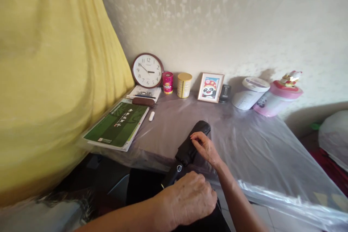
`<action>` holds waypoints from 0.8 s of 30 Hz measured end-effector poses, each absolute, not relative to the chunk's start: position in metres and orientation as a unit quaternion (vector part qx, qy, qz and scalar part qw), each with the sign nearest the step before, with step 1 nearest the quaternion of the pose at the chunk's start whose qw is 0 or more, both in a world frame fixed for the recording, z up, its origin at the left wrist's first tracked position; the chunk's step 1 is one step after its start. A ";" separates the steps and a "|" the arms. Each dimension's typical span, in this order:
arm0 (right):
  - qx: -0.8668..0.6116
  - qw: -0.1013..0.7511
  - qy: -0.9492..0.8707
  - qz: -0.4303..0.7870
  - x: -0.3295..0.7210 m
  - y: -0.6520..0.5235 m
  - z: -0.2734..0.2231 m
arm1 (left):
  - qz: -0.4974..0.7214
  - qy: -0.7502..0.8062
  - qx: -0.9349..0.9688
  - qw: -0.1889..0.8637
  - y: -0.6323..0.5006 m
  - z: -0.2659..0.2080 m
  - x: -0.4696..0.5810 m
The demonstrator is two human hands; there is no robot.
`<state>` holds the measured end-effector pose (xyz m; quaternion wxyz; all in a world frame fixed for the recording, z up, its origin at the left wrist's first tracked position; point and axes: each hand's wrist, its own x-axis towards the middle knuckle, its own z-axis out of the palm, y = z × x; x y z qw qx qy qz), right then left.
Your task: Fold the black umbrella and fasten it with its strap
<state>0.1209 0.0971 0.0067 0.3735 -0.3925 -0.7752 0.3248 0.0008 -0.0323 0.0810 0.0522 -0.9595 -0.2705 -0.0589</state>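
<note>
A folded black umbrella point(185, 150) lies slantwise over the table's front edge, its canopy end on the table and its handle pointing down toward my lap. A round silvery button shows on the handle. At the canopy's side, my right hand point(205, 146) has thumb and forefinger pinched together on the black fabric. My left hand point(194, 195) is curled closed in front of the table edge, just right of the handle. Its fingers are turned away, so whatever they hold, if anything, is hidden.
Plastic sheeting covers the table point(244, 141). A green book point(116, 125), a brown case point(143, 102) and a small white object point(151, 116) lie left. Along the wall stand a clock point(148, 70), pink can point(168, 82), yellow can point(184, 85), picture frame point(210, 87) and tubs point(250, 93).
</note>
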 end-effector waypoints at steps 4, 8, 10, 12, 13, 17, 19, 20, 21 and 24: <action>-0.396 0.371 -0.775 0.325 0.121 0.097 0.005 | -0.064 -0.252 -0.964 0.057 -0.035 0.088 0.007; -0.398 0.372 -0.772 0.327 0.121 0.096 0.004 | -0.082 -0.233 -0.965 0.083 -0.038 0.093 0.012; -0.399 0.374 -0.770 0.329 0.121 0.096 0.005 | -0.082 -0.226 -0.968 0.074 -0.037 0.091 0.012; -0.396 0.378 -0.770 0.329 0.121 0.095 0.005 | -0.078 -0.239 -0.966 0.068 -0.034 0.087 0.010; -0.394 0.379 -0.770 0.330 0.121 0.095 0.006 | -0.073 -0.253 -0.962 0.067 -0.031 0.085 0.008; -0.394 0.379 -0.765 0.339 0.122 0.094 0.008 | -0.049 -0.336 -0.939 0.048 -0.016 0.073 -0.006; -0.393 0.381 -0.762 0.347 0.122 0.094 0.009 | -0.049 -0.392 -0.918 0.020 -0.009 0.067 -0.013; -0.392 0.381 -0.760 0.350 0.122 0.094 0.009 | -0.053 -0.428 -0.902 0.009 -0.005 0.063 -0.016; -0.392 0.382 -0.759 0.353 0.122 0.094 0.009 | -0.058 -0.459 -0.887 0.005 -0.002 0.060 -0.018; -0.395 0.377 -0.757 0.358 0.122 0.095 0.010 | -0.071 -0.523 -0.849 0.008 0.002 0.053 -0.020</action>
